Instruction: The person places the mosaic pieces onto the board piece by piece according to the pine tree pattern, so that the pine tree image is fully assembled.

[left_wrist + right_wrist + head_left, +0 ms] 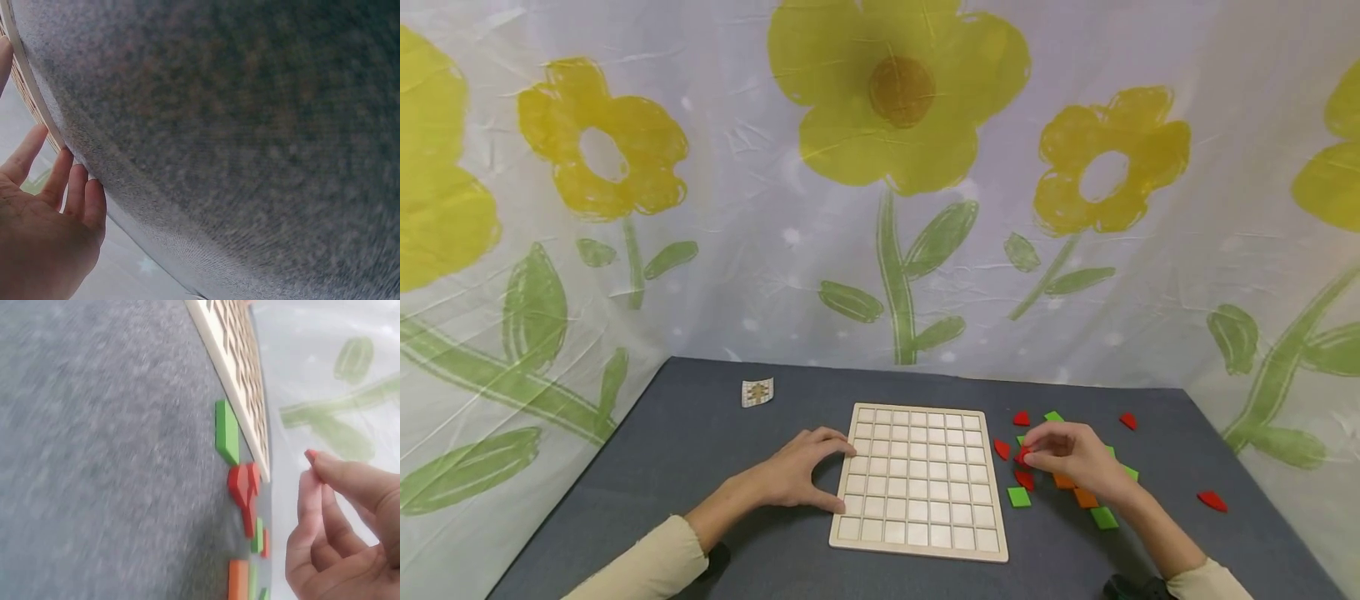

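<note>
A pale wooden grid board (925, 553) with rows of square recesses lies on the dark table. My left hand (801, 471) rests at its left side, thumb and fingertips touching the rim; the left wrist view shows the fingers (59, 172) fairly straight along that edge. Beyond the right side of the board, my right hand (1078, 458) pinches a small red tile (310, 454) between thumb and fingertips. In the right wrist view it is held up off the table, mostly covered by the fingers. Beneath this hand lie green tiles (1018, 497), orange tiles (1086, 498) and other red tiles (1002, 449).
A small printed card (757, 392) lies at the back left of the table (700, 450). Two red rounded tiles lie apart on the right, one near the back and another red tile (1212, 501) near the right edge. A flower-printed cloth (737, 250) surrounds the table.
</note>
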